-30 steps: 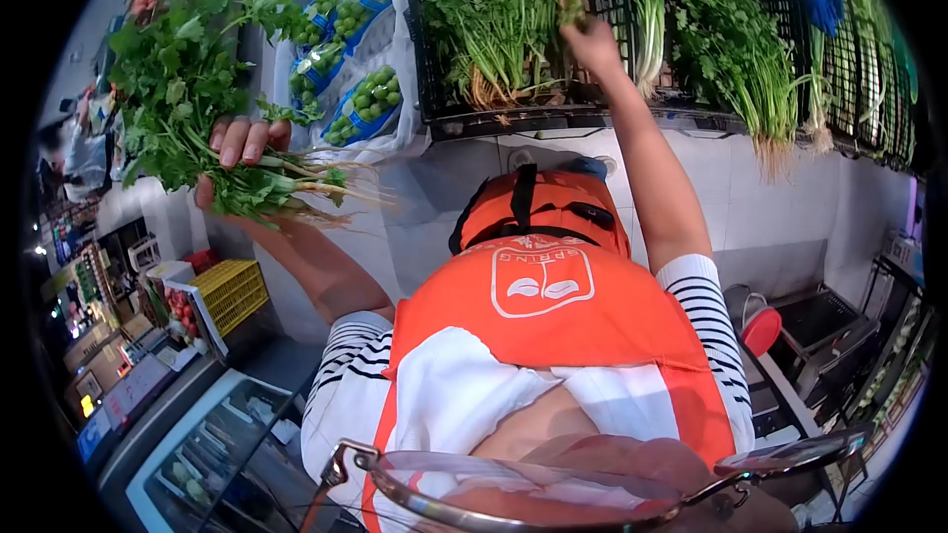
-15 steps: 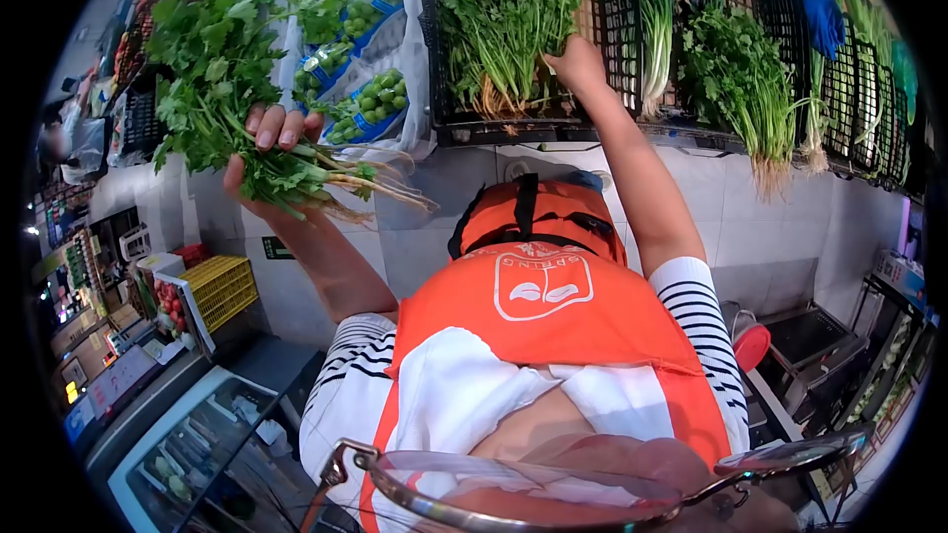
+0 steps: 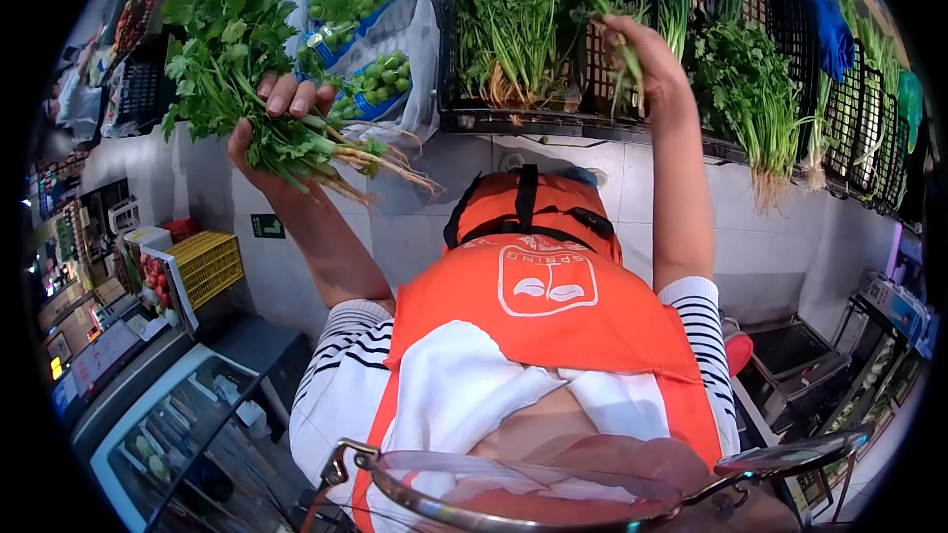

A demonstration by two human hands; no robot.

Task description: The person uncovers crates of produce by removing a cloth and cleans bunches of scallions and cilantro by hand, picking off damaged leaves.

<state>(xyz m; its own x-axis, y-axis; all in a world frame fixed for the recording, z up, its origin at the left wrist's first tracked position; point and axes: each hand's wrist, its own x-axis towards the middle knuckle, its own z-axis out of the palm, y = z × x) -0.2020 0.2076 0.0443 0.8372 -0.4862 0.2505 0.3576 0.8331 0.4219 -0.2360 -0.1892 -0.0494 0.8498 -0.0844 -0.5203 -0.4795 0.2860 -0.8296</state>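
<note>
At the upper left, my left hand (image 3: pixel 286 104) is closed round a leafy bunch of coriander (image 3: pixel 232 49), its pale roots hanging out toward the right. My right hand (image 3: pixel 652 49) is raised over the front of a black crate (image 3: pixel 592 121). Its fingers pinch a few small sprigs of coriander (image 3: pixel 624 54), with leaves above and stems hanging below. In the same crate, left of that hand, a larger pile of coriander (image 3: pixel 518 25) stands with its roots toward me.
Bagged green fruit (image 3: pixel 380 79) lies between my left hand and the crate. Spring onions (image 3: pixel 671 0) and another leafy bunch (image 3: pixel 755 94) with roots over the edge are to the right. A blue cloth-like item (image 3: pixel 825 10) hangs there. A yellow crate (image 3: pixel 205 266) stands at left.
My right hand has lifted off the coriander pile and moved right, with small sprigs now in its fingers. My left hand still holds its bunch, shifted slightly upward in view.
</note>
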